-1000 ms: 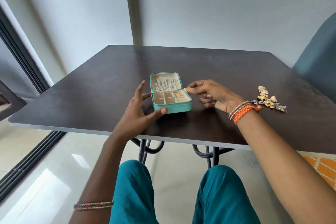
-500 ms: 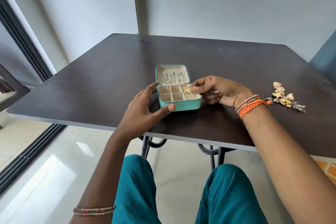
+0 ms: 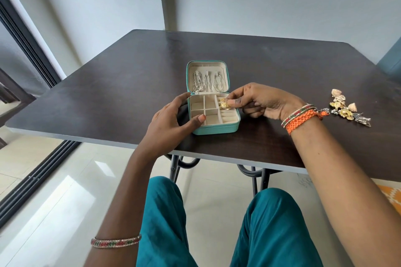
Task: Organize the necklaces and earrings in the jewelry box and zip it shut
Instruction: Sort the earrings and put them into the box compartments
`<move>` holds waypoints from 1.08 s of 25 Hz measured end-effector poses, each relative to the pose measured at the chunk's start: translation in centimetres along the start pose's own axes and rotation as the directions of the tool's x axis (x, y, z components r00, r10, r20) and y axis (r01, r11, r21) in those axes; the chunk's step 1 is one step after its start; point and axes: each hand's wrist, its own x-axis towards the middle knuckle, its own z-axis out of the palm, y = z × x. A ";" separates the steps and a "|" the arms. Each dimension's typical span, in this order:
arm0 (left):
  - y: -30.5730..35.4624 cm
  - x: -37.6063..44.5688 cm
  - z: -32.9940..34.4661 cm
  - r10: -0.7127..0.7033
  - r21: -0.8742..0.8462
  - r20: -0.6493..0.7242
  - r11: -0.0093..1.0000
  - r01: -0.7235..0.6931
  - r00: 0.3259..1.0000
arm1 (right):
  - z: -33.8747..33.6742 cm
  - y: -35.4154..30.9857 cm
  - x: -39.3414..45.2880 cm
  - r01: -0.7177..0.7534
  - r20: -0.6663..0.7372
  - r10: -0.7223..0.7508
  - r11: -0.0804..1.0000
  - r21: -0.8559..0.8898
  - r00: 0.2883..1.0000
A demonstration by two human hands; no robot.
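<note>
- Dark brown and square, the bench (image 3: 271, 67) stood against a pale grey wall, with glossy cream floor tiles below and a dark sliding-door frame (image 3: 32, 54) at the left.
- On it, near the front edge, the teal jewelry box (image 3: 213, 129) lay open, its lid upright; silver necklaces (image 3: 207, 81) hung inside the lid.
- Gripping the box's left side, the left hand (image 3: 171, 124) had its thumb on the front rim and fingers curled around the far corner.
- Over the rear right compartment, the right hand (image 3: 260, 102) pinched a gold earring (image 3: 224, 104) between thumb and fingertips; whether the earring touched the lining could not be told.
- Further right, well apart from the box, a heap of loose earrings (image 3: 347, 109) lay on the bench, too tangled to count.
- Compared with half a second earlier, the left thumb had shifted from the box's front wall up onto its rim.
</note>
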 end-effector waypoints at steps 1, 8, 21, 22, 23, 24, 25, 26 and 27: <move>0.2 -0.1 0.0 0.004 -0.019 0.005 1.000 -0.003 1.000 | 0.0 0.0 0.0 -0.004 -0.009 0.004 1.000 -0.002 1.000; 0.6 -0.1 -0.2 0.020 -0.095 0.014 0.995 -0.018 1.000 | 0.3 0.2 -0.8 0.057 -0.085 -0.058 0.998 -0.015 0.995; 0.1 0.0 -0.1 0.041 -0.109 0.025 0.993 -0.038 0.999 | 1.4 0.4 -0.7 0.363 -0.283 -0.404 0.913 -0.188 0.870; 0.1 0.0 -0.1 0.040 -0.108 0.025 0.993 -0.037 0.999 | 1.4 0.4 -0.7 0.424 -0.295 -0.477 0.877 -0.227 0.828; 0.2 0.0 -0.1 0.042 -0.107 0.025 0.993 -0.039 0.999 | 1.6 0.5 -0.7 0.455 -0.300 -0.538 0.837 -0.305 0.788; 0.3 -0.1 -0.1 0.044 -0.106 0.025 0.993 -0.041 0.999 | 1.8 0.7 -0.6 0.451 -0.304 -0.590 0.788 -0.420 0.748; 0.4 -0.1 -0.1 0.047 -0.106 0.025 0.993 -0.044 0.999 | 2.0 0.9 -0.6 0.426 -0.297 -0.632 0.732 -0.531 0.716; 0.3 -0.1 -0.1 0.048 -0.106 0.025 0.993 -0.045 0.999 | 2.2 1.1 -0.5 0.397 -0.288 -0.660 0.684 -0.612 0.693; 0.4 -0.1 -0.2 0.050 -0.102 0.024 0.994 -0.048 0.998 | 2.4 1.2 -0.6 0.371 -0.282 -0.679 0.647 -0.666 0.678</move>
